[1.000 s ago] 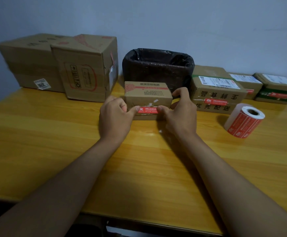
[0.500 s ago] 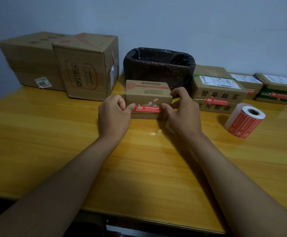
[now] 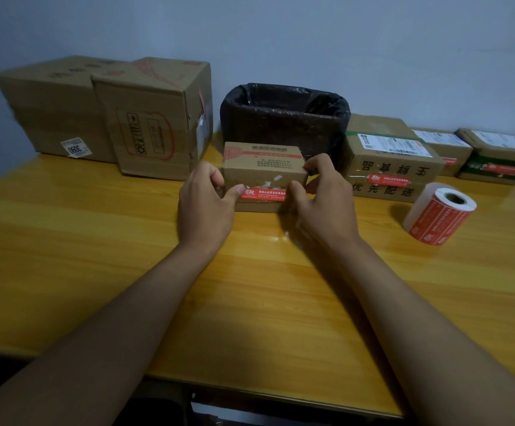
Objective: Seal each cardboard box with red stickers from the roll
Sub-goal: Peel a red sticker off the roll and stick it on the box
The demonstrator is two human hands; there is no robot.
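Note:
A small cardboard box (image 3: 264,166) stands at the middle of the wooden table (image 3: 250,287). A red sticker (image 3: 264,194) lies flat across its front face. My left hand (image 3: 205,207) grips the box's left end, its thumb pressing the sticker's left tip. My right hand (image 3: 325,196) grips the right end, with its thumb on the sticker's right tip and its fingers curled over the top corner. The roll of red stickers (image 3: 439,215) lies on its side to the right, apart from both hands.
A bin lined with a black bag (image 3: 284,118) stands right behind the small box. Two large cardboard boxes (image 3: 56,109) (image 3: 155,118) sit at the back left. Three smaller boxes (image 3: 391,161) (image 3: 443,149) (image 3: 499,155) line the back right; two show red stickers.
Both thumbs have slid a little apart along the sticker, so more of it shows flat on the box front. My fingers have closed further round the box ends.

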